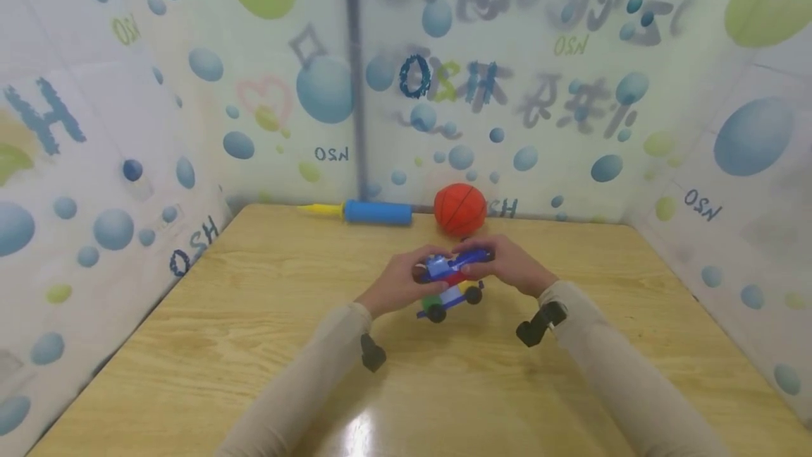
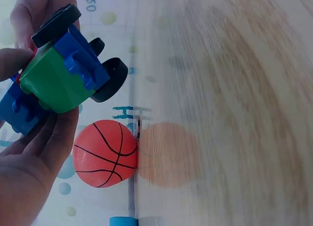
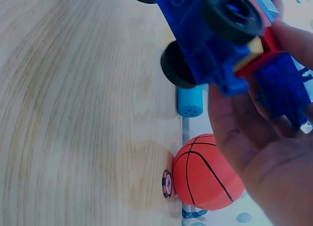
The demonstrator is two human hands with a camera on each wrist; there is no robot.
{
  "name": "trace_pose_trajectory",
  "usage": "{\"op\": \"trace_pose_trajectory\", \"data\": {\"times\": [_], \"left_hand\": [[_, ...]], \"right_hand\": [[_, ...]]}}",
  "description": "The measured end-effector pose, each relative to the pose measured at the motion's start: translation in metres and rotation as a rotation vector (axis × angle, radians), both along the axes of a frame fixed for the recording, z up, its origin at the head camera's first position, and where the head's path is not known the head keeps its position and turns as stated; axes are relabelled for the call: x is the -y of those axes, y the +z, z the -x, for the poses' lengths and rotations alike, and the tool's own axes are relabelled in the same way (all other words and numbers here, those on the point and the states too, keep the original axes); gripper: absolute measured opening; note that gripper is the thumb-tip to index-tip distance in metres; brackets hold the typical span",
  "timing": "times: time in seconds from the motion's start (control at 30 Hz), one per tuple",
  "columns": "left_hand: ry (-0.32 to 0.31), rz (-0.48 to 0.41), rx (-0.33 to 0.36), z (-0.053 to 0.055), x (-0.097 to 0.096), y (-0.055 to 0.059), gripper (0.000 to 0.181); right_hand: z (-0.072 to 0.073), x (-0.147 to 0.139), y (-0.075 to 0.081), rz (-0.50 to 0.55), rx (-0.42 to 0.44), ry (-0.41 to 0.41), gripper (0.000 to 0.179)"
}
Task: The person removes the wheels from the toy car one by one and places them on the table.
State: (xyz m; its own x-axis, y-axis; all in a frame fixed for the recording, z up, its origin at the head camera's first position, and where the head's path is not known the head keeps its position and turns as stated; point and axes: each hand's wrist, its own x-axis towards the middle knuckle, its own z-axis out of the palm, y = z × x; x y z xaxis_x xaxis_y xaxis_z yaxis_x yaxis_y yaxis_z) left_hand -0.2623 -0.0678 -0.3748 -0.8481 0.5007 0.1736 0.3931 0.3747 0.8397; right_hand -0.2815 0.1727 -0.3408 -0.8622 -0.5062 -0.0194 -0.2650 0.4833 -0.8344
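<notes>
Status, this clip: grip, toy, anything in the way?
Left grip and right grip on wheeled toy. Held above table. Ball and pump beyond, not in the way.

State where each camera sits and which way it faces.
Head: on the head, facing forward and down at the table; left hand, right hand and sleeves show.
Left wrist: on that wrist, facing forward past the toy vehicle; left hand and part of the right show.
Right wrist: on that wrist, facing likewise; mainly the right hand shows.
Wrist views share the basketball.
</notes>
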Motion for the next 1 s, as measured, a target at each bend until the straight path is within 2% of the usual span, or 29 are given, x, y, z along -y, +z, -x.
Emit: {"op": "trace_pose_trajectory", "data": {"times": [0.23,0.4,0.63,0.83,1.0], "left_hand": [[0.022,-0.062,-0.013,-0.004,-0.002,-0.004,0.044],[0.027,-0.072,-0.033,-0.005,-0.003,-0.005,0.050],[0.023,-0.072,0.010,-0.007,-0.001,-0.008,0.055],[0.023,-0.093,0.058,-0.009,-0.001,-0.008,0.045],[0.024,-0.153,0.104,-0.009,0.000,-0.008,0.041]], "right_hand": [[-0.002,0.002,0.000,0.077,-0.086,0.021,0.047],[-0.004,0.001,-0.001,0.123,-0.129,-0.002,0.053],[-0.010,-0.001,-0.007,0.153,-0.178,-0.024,0.062],[-0.017,-0.001,-0.011,0.189,-0.254,-0.042,0.058],[-0.022,0.002,-0.012,0.199,-0.310,-0.074,0.054]]}}
